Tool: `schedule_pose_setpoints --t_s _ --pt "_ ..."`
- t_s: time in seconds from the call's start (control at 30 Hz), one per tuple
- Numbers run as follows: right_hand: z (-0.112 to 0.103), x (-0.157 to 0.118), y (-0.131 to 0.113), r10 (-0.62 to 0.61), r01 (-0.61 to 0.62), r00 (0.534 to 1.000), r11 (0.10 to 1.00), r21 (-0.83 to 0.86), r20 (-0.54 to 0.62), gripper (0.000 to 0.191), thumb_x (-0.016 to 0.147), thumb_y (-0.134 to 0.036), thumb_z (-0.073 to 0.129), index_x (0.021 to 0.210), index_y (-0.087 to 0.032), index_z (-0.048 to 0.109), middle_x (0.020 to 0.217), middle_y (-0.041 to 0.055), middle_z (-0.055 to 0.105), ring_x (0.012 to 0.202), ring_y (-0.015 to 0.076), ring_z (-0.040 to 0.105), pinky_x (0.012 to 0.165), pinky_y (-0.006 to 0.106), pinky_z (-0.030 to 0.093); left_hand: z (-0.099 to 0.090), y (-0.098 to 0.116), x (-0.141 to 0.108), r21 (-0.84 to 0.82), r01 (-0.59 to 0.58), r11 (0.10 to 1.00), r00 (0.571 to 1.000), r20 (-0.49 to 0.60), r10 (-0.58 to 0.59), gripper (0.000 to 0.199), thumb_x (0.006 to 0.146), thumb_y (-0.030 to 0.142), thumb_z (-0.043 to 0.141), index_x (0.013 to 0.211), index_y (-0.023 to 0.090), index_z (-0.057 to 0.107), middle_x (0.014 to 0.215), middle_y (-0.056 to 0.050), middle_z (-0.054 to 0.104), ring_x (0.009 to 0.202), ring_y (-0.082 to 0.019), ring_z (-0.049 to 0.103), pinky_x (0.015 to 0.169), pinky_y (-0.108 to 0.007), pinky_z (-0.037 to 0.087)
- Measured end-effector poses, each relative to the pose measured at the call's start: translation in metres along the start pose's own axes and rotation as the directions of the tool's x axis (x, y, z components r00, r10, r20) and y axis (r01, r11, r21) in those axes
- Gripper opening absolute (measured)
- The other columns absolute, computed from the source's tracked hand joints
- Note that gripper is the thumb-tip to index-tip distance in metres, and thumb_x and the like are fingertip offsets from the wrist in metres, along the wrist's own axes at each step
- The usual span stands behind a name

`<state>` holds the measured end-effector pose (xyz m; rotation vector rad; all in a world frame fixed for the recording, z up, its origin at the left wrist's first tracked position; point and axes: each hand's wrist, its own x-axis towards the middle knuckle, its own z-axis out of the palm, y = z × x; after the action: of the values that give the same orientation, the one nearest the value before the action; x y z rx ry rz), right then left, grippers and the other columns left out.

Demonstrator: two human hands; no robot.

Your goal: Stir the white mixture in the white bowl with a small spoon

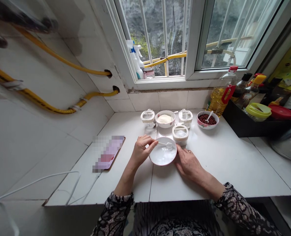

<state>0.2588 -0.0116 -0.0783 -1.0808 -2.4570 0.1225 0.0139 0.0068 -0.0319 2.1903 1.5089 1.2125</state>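
Left hand (145, 147) pinches small white spoon (165, 144); spoon's long axis roughly crosswise, scoop end rightward, over white bowl (163, 155) on desk (209, 173). Right hand (186, 160) grips bowl's right rim; its lower fingers hidden. Bowl contents: clear or whitish, indistinct. Phone (110, 153) partly pixelated. Pot lid (285, 146) cut off at right edge.

White bowl (162, 158) on the counter, pale spoon (168, 145) (small, slender-handled) held over its opening
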Motion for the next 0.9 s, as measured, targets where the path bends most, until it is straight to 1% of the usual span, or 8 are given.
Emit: schedule_pose_setpoints --t_s 0.2,0.3,0.4,0.5,0.6,0.73,0.9 --pt "-0.0013 0.0008 -0.0007 -0.001 0.001 1.000 1.000 -0.012 0.011 0.081 0.083 -0.016 0.050 0.152 -0.007 0.009 0.116 0.0199 0.064 0.097 0.0320 0.061 0.085 0.046 0.053 0.0031 0.0000 0.0003 0.063 0.023 0.998 0.999 0.037 -0.026 0.030 0.092 0.031 0.059 0.064 0.020 0.064 0.064 0.001 0.064 0.066 -0.016 0.056 0.077 -0.033 0.040" --pt "-0.0013 0.0009 -0.0007 0.003 -0.003 1.000 1.000 -0.003 0.017 0.081 0.083 -0.016 0.050 0.153 -0.008 0.009 0.116 0.0191 0.064 0.097 0.0316 0.061 0.085 0.045 0.053 0.0049 0.0021 0.0006 0.064 0.016 0.998 0.997 0.074 -0.020 0.030 0.091 0.030 0.059 0.063 0.020 0.065 0.064 0.001 0.064 0.065 -0.016 0.056 0.078 -0.034 0.039" --pt "-0.0003 0.0007 -0.0005 -0.010 0.010 1.000 1.000 -0.014 -0.003 0.080 0.084 -0.016 0.050 0.153 -0.005 0.010 0.116 0.0198 0.065 0.096 0.0310 0.061 0.083 0.044 0.053 0.0061 0.0042 0.0009 0.047 0.003 0.999 0.994 0.112 -0.009 0.029 0.091 0.030 0.059 0.064 0.020 0.066 0.064 0.000 0.064 0.066 -0.016 0.055 0.079 -0.035 0.039" --pt "0.0005 0.0002 -0.0003 -0.018 0.018 1.000 1.000 -0.020 -0.021 0.080 0.084 -0.016 0.051 0.153 -0.005 0.010 0.115 0.0197 0.065 0.096 0.0303 0.061 0.084 0.044 0.053 0.0052 0.0056 0.0013 -0.002 0.011 1.000 0.991 0.135 -0.011 0.029 0.090 0.032 0.059 0.065 0.020 0.067 0.065 0.000 0.064 0.067 -0.016 0.056 0.079 -0.035 0.039" --pt "0.0000 0.0002 -0.0003 -0.015 0.015 1.000 1.000 -0.021 -0.012 0.080 0.084 -0.016 0.051 0.153 -0.005 0.010 0.115 0.0192 0.065 0.096 0.0306 0.061 0.084 0.045 0.053 0.0027 0.0067 0.0016 -0.071 0.050 0.996 0.989 0.142 -0.040 0.030 0.090 0.034 0.058 0.064 0.020 0.066 0.065 0.000 0.064 0.067 -0.016 0.057 0.080 -0.034 0.040" --pt "-0.0017 0.0005 -0.0008 -0.011 0.011 1.000 1.000 -0.026 -0.003 0.080 0.084 -0.015 0.050 0.153 -0.005 0.010 0.114 0.0191 0.065 0.095 0.0307 0.062 0.083 0.045 0.053 -0.0004 0.0074 0.0015 -0.146 0.123 0.982 0.989 0.095 -0.110 0.033 0.088 0.037 0.059 0.060 0.021 0.063 0.063 0.000 0.064 0.066 -0.016 0.056 0.081 -0.033 0.041" --pt "-0.0015 0.0005 -0.0009 -0.019 0.019 1.000 0.999 -0.031 -0.005 0.080 0.084 -0.016 0.051 0.152 -0.003 0.012 0.113 0.0202 0.065 0.096 0.0311 0.061 0.084 0.045 0.053 -0.0020 0.0045 0.0013 -0.252 0.201 0.947 0.979 0.064 -0.191 0.033 0.084 0.041 0.060 0.058 0.021 0.063 0.063 0.000 0.063 0.065 -0.016 0.055 0.071 -0.029 0.043"
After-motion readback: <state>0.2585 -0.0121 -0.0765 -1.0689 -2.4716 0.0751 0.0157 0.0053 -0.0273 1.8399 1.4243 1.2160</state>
